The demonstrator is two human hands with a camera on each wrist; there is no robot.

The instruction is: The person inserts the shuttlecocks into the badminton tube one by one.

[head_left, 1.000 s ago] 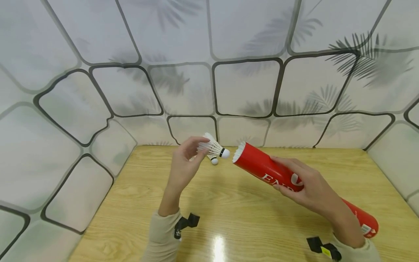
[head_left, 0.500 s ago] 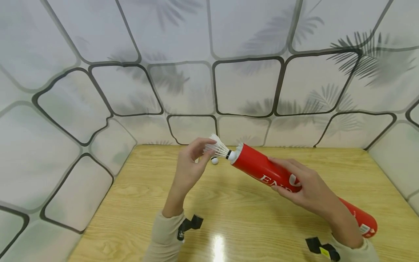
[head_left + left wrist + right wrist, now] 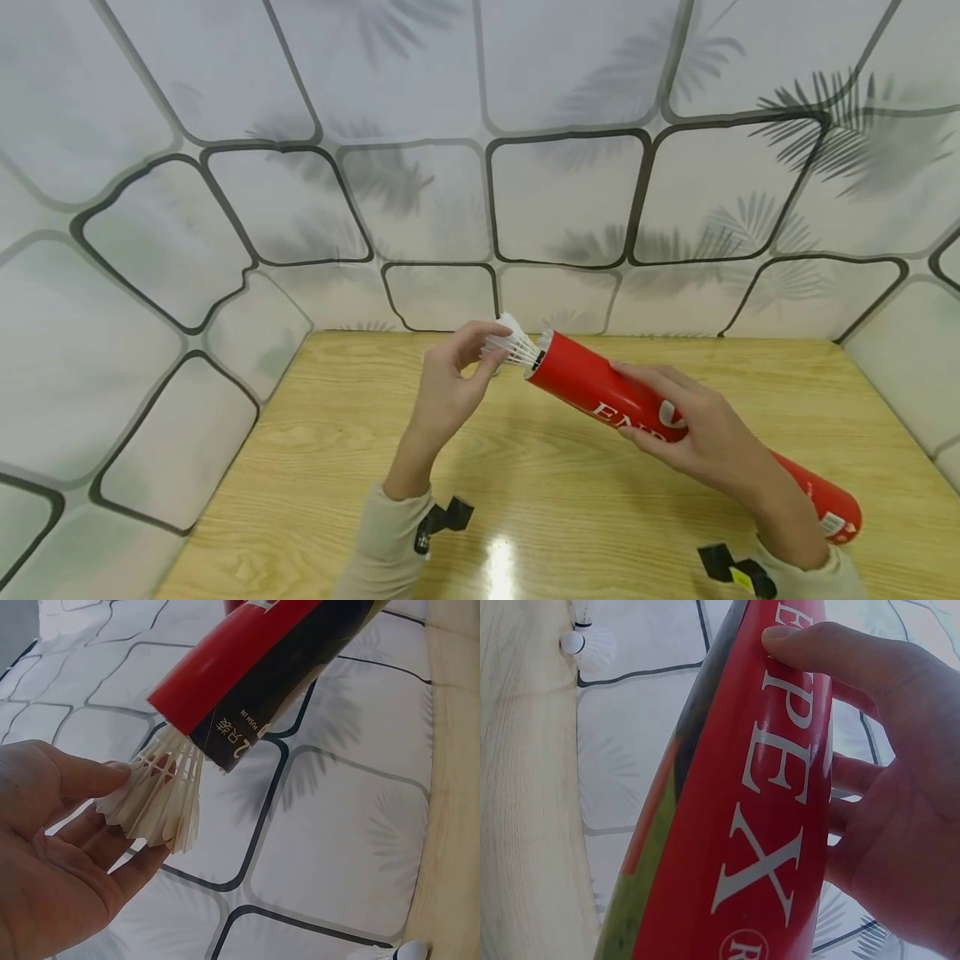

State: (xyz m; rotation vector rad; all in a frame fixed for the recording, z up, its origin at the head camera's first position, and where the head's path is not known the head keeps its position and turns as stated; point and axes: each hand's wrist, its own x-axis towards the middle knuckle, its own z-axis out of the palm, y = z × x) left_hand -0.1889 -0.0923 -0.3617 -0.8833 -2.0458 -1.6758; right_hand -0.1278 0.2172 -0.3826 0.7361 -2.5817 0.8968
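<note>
My left hand (image 3: 450,379) pinches a white shuttlecock (image 3: 517,343) by its feathers. The cork is hidden inside the mouth of a long red tube (image 3: 581,379), while the feathered skirt (image 3: 154,799) stays outside. My right hand (image 3: 708,437) grips the tube around its middle, thumb on the lettered side in the right wrist view. The tube tilts, its mouth up and to the left; its barcoded bottom end shows past my right forearm. Behind my left fingers another shuttlecock (image 3: 411,951) is mostly hidden in the head view.
The wooden table (image 3: 315,467) spreads beneath both hands. Patterned sheeting (image 3: 562,200) rises at the table's back and sides. Loose shuttlecocks (image 3: 574,642) appear near the table's edge in the right wrist view.
My left hand has moved right with the shuttlecock, and its cork has passed from outside the tube into the mouth. The tube has shifted slightly left in my right hand's grip.
</note>
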